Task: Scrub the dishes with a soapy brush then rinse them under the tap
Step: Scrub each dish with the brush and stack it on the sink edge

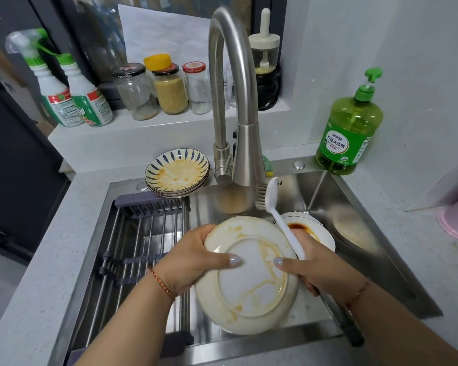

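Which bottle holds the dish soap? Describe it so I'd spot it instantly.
Start at the tall steel tap, then look right along the counter to the sink's far right corner. The dish soap bottle stands there alone: clear green with a green pump, unlike the white spray bottles far left.

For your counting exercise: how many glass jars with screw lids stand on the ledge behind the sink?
3: black-lidded jar leftmost, grain-filled jar in the middle, red-lidded jar beside the tap. More may hide behind it.

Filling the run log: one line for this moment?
left hand: holds plate | right hand: holds plate, brush | soiled underside up | over sink
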A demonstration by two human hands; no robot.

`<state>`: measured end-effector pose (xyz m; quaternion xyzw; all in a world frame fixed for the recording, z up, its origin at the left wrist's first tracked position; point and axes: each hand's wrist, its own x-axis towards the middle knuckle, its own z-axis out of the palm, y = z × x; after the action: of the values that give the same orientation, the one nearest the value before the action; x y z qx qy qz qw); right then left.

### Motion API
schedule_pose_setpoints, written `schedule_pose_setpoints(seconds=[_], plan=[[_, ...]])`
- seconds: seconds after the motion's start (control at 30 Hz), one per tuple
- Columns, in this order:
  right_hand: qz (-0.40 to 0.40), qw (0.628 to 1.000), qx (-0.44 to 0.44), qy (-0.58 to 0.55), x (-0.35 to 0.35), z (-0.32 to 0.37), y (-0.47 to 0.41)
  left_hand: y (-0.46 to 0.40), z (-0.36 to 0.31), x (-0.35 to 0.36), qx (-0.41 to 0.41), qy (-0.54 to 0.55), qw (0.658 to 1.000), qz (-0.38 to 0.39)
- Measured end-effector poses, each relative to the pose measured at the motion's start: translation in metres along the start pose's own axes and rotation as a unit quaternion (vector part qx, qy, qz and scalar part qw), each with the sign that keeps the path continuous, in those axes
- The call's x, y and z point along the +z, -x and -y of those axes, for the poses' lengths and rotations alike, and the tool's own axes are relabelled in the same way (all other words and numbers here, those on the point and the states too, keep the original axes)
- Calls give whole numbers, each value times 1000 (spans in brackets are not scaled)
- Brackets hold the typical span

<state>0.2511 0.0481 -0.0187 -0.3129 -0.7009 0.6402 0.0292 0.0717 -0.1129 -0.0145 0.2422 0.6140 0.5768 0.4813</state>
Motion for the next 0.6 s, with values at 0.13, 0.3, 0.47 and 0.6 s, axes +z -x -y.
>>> schedule_pose_setpoints(seconds=[0.13, 0.3, 0.47, 0.6], plan=[[-36, 997, -23, 66, 3, 5, 2, 0, -1, 2, 26, -85, 995, -48], [-90, 995, -4, 41, -1, 11, 12, 0, 11, 5, 62, -81, 984, -144], [-53, 998, 18, 18, 1, 7, 33, -1, 17, -4, 60, -57, 970, -229], [1, 1000, 25, 18, 7, 11, 41, -2, 18, -5, 68, -62, 967, -238]])
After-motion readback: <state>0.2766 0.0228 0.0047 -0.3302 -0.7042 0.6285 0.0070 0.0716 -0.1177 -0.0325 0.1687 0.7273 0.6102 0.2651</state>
